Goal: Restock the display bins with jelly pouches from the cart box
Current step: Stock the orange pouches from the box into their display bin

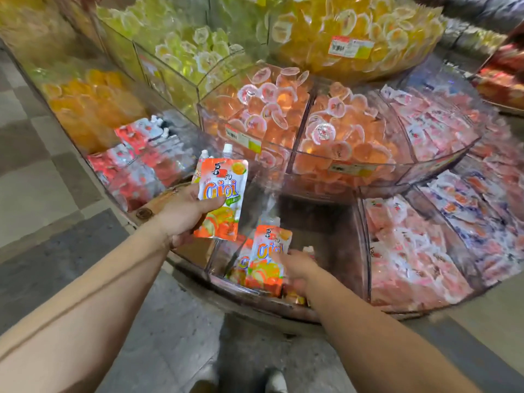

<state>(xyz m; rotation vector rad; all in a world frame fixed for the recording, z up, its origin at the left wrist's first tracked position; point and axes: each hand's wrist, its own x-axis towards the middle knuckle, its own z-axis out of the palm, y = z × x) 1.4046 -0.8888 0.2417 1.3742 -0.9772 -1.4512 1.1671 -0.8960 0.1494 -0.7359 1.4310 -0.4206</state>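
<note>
Left hand (184, 214): fingers and thumb curled round orange jelly pouches (219, 197), held upright above the left front edge of the display; two white spouts show at the top, so at least two pouches are in this grip.
Right hand (297, 268): reaches down into the near clear bin (360, 222); fingers pinch one standing pouch (268, 259) by its right side.
Pouches in the bin: the gripped one, one more just to its left, and a scrap of a third under the wrist; the far half of the bin floor is bare.
Neighbouring compartments: pink sachets (411, 251) to the right, red pouches (136, 163) to the left.
Upper tiers: two compartments of peach jelly cups (283, 109), yellow cups (354, 26) above them.
Shoes (275, 381): two toes at the bottom edge, on the grey floor.
</note>
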